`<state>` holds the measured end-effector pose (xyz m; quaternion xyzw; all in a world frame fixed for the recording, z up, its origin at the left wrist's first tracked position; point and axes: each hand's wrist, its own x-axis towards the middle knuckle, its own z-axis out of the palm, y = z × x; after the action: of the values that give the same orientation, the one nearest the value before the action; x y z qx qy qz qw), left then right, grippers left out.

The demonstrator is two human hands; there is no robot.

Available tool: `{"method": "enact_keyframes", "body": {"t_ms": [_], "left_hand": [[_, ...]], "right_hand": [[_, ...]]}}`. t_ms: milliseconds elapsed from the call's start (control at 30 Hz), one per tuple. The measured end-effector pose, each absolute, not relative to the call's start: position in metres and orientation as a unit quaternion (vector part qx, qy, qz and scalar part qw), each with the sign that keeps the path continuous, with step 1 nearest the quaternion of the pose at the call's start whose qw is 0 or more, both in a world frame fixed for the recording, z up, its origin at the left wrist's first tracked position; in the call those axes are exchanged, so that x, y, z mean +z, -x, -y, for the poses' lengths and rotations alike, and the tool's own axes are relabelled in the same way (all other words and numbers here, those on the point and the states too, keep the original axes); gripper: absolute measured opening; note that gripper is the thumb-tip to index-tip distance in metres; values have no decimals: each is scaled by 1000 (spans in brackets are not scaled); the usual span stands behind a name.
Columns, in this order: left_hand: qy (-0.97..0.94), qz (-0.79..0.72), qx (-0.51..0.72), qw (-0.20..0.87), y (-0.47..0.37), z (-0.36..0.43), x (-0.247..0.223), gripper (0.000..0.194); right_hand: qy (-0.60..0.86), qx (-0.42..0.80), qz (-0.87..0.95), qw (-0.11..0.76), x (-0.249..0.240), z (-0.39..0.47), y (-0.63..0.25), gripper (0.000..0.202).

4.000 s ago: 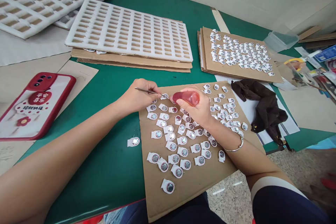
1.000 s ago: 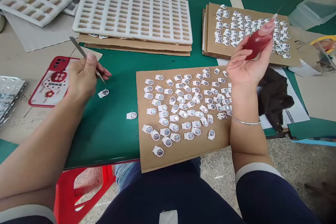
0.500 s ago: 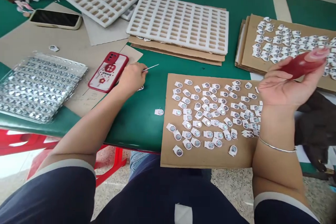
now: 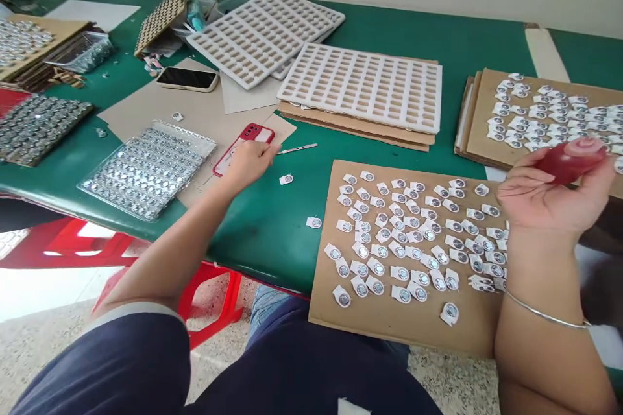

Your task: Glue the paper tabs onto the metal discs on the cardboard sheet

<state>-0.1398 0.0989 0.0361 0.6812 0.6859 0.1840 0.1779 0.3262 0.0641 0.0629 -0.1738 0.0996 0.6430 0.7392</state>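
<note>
Gripped in the right hand (image 4: 548, 198): red bottle (image 4: 564, 163), at the right.
Left hand (image 4: 249, 163) is by the thin metal tool (image 4: 299, 148); cannot tell if it grips. Shiny round pieces (image 4: 401, 295) sit on near cardboard (image 4: 384, 323).

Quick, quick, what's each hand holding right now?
Left hand: fingertips by the tweezers; can't tell if it's gripping them.
Right hand: closed on the red bottle.

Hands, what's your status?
Right hand grips rounded red bottle. Left hand over red-edged phone case, beside slim silver tool. White-tabbed silver discs on brown cardboard.
</note>
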Motion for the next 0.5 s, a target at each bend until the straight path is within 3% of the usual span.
{"method": "enact_keyframes", "body": {"t_ms": [133, 167, 267, 367, 500], "left_hand": [[-692, -675, 198, 163, 145, -71, 40, 19], [-689, -675, 203, 165, 144, -68, 41, 19], [-682, -676, 229, 156, 125, -67, 45, 31], [-713, -633, 228, 196, 86, -82, 43, 43], [-759, -565, 138, 293, 32, -119, 31, 29]], "right_hand": [[-5, 687, -281, 670, 59, -64, -334, 50], [-68, 680, -334, 649, 57, -65, -336, 40], [-173, 676, -307, 647, 46, -71, -343, 52], [-83, 682, -209, 696, 38, -80, -350, 57], [131, 652, -60, 744, 39, -90, -350, 52]]}}
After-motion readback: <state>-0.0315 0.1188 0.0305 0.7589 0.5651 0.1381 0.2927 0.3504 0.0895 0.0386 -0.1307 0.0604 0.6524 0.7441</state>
